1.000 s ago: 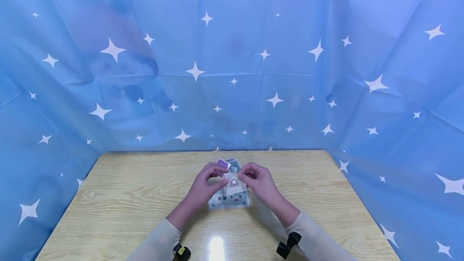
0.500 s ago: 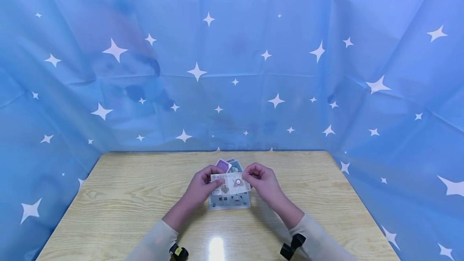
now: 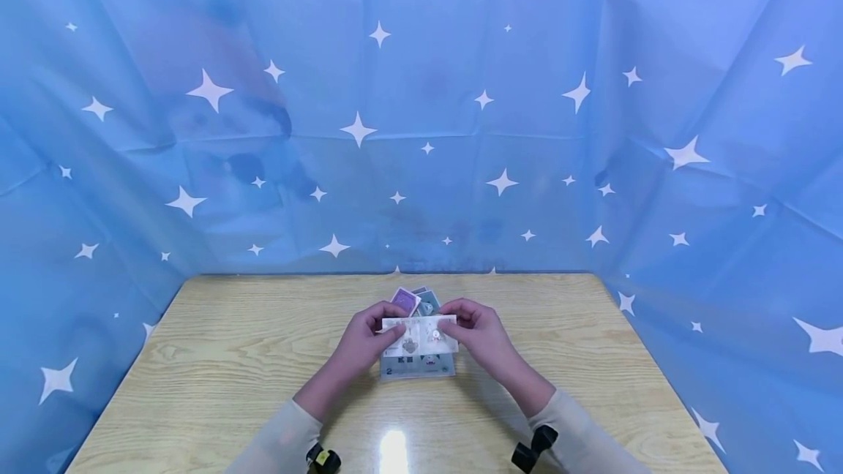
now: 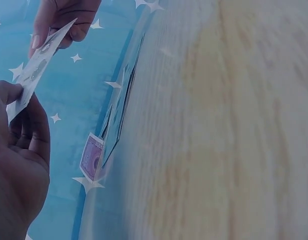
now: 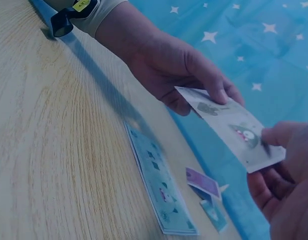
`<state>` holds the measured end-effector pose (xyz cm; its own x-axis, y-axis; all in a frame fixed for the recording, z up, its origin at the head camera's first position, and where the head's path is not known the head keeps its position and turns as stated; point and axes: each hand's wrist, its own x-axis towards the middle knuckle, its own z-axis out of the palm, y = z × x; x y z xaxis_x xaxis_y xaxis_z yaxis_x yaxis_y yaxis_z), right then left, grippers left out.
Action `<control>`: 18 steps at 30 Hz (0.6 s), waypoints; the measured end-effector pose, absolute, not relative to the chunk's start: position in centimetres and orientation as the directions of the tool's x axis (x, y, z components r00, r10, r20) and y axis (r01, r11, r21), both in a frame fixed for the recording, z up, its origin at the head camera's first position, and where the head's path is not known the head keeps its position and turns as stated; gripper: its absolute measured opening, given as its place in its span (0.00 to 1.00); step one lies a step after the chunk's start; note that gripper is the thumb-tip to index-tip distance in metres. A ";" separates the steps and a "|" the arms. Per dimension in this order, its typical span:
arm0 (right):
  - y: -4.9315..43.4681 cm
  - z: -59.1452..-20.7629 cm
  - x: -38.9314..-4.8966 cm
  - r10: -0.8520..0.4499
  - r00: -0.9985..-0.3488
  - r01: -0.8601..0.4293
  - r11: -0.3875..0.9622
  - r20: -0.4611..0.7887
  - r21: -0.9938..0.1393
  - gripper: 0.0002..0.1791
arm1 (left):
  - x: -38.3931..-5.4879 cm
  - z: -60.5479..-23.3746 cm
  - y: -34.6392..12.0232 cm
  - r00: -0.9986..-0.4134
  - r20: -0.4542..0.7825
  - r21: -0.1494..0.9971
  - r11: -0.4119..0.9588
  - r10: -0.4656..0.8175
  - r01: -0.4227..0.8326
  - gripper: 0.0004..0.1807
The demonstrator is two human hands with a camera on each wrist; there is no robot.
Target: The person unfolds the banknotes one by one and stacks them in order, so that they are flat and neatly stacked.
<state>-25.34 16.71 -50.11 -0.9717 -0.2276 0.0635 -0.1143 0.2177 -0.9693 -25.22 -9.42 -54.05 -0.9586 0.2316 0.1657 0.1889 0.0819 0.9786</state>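
A pale play banknote [image 3: 421, 337] with small printed figures is held flat above the table by both hands. My left hand [image 3: 369, 331] pinches its left end between thumb and fingers; my right hand [image 3: 479, 328] pinches the right end. In the right wrist view the same banknote [image 5: 234, 127] shows a cartoon face near the right-hand end. Below it lies a stack of blue-green banknotes [image 3: 418, 368] marked 2, partly hidden by the held one. Behind them a purple note [image 3: 405, 301] and a teal note [image 3: 428, 302] stick out at an angle.
The wood-grain table [image 3: 263, 328] ends just behind the notes, where a blue curtain with white stars [image 3: 421, 167] hangs. Black wrist cameras [image 3: 535, 447] sit on both sleeves. A bright light reflection lies on the table's near part.
The pale banknote, earlier half hidden between the hands, is now spread out to its full width. My left hand has shifted a little left and my right hand slightly right.
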 end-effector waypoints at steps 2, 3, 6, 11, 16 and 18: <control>16.7 -50.2 -25.4 -0.248 -0.966 -0.134 0.234 0.074 -0.963 0.13 | -25.2 -54.0 -9.4 -0.959 0.166 0.976 0.098 0.228 0.192 0.11; 16.7 -50.3 -25.4 -0.256 -0.963 -0.143 0.243 0.079 -0.959 0.13 | -25.1 -54.0 -9.4 -0.960 0.165 0.975 0.107 0.227 0.193 0.10; 16.8 -50.4 -25.5 -0.268 -0.960 -0.157 0.262 0.084 -0.952 0.10 | -25.1 -53.9 -9.4 -0.959 0.164 0.972 0.127 0.231 0.197 0.09; 16.9 -50.7 -25.5 -0.274 -0.958 -0.164 0.283 0.084 -0.945 0.07 | -25.0 -54.0 -9.4 -0.958 0.161 0.963 0.173 0.236 0.204 0.09; 16.9 -50.7 -25.4 -0.272 -0.959 -0.167 0.287 0.087 -0.943 0.06 | -24.9 -53.9 -9.4 -0.958 0.158 0.960 0.191 0.239 0.206 0.08; 16.9 -50.7 -25.4 -0.265 -0.961 -0.160 0.292 0.080 -0.943 0.07 | -24.9 -53.9 -9.4 -0.959 0.155 0.960 0.194 0.239 0.204 0.08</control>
